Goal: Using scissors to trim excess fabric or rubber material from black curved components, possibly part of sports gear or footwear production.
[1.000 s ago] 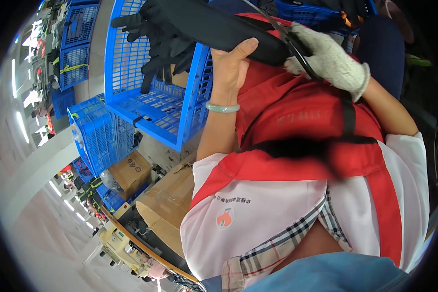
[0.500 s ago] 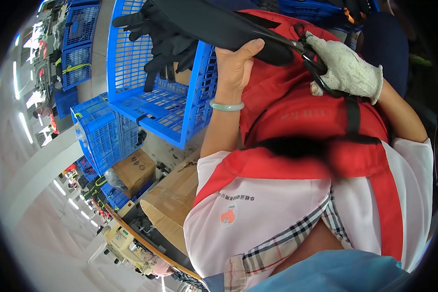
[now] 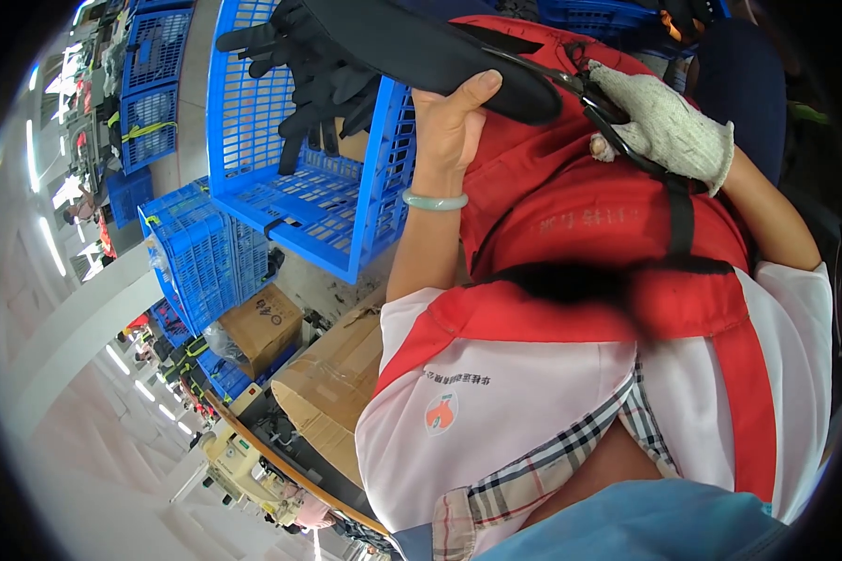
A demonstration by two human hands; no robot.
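A long, smooth black fabric piece (image 3: pixel 412 51) with a rounded end stretches across the top of the head view. My left hand (image 3: pixel 454 117) is closed on its lower edge, thumb lying over the front and the other fingers mostly hidden behind. On my right hand (image 3: pixel 669 126) is a white knitted work glove with a bare fingertip showing. That hand grips black-handled scissors (image 3: pixel 606 117), whose blades point up and left along the upper edge of the black piece, near its rounded end. Beneath both hands lies my red apron (image 3: pixel 571 196), with loose black threads by the scissors.
Left of my left arm stands a blue plastic crate (image 3: pixel 299 215) holding several black gloves (image 3: pixel 332 89). Farther left are stacked blue crates (image 3: pixel 196 252) and cardboard boxes (image 3: pixel 327 383). A sewing machine (image 3: pixel 243 472) shows at lower left. Another blue crate (image 3: pixel 589 17) is at the top.
The scissors' blades have shifted slightly up from the face of the black piece and look farther apart. The black piece and my left thumb have moved a little left.
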